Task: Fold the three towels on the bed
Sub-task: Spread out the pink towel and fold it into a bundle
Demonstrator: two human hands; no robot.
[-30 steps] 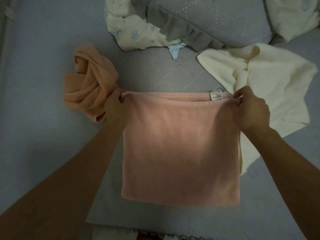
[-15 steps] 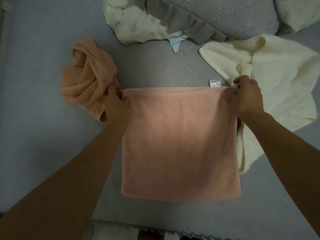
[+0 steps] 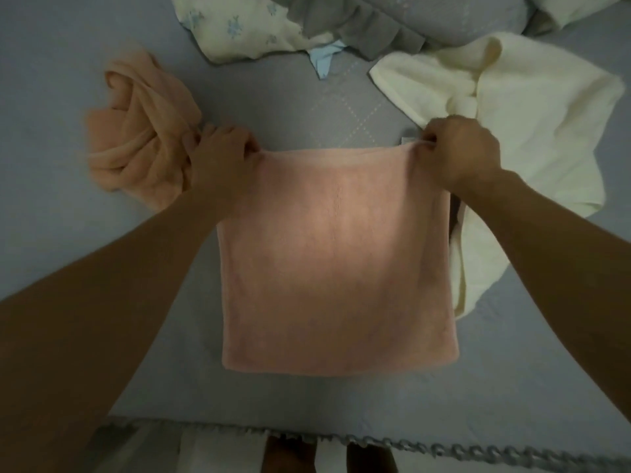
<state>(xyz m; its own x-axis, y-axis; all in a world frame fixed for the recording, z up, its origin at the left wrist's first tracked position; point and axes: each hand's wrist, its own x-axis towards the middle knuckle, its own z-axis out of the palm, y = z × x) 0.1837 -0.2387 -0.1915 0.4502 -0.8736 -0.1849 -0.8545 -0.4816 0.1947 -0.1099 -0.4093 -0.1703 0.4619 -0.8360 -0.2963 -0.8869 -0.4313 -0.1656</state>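
Grey-blue quilted bedding [image 3: 341, 107] covered the bed, stitched in a pale diamond pattern, with a ruffled grey edge [image 3: 444, 448] running along the near side. On it, in the middle of the view, lay a pink towel [image 3: 327, 268], spread flat as a rough square, its near edge close to the ruffle and its far edge lifted slightly between two hands. The left hand [image 3: 222, 155] was closed on the far left corner, fingers curled over the hem. The right hand [image 3: 461, 151] pinched the far right corner, thumb and fingers closed tight on the fabric, and a small white tag [image 3: 408, 139] showed just beside its knuckles. Both bare forearms reached in from the lower corners of the frame.

To the left, touching the left hand's wrist side, sat a crumpled peach towel [image 3: 143, 138], bunched and twisted in a heap. To the right, a cream towel [image 3: 532, 131] lay loose and unfolded, one part of it running down along the pink towel's right edge and partly under it. Farther up the bed were a floral white cloth [image 3: 239, 29], a grey ruffled pillow [image 3: 392, 22] and a scrap of light blue fabric [image 3: 324, 58] between them
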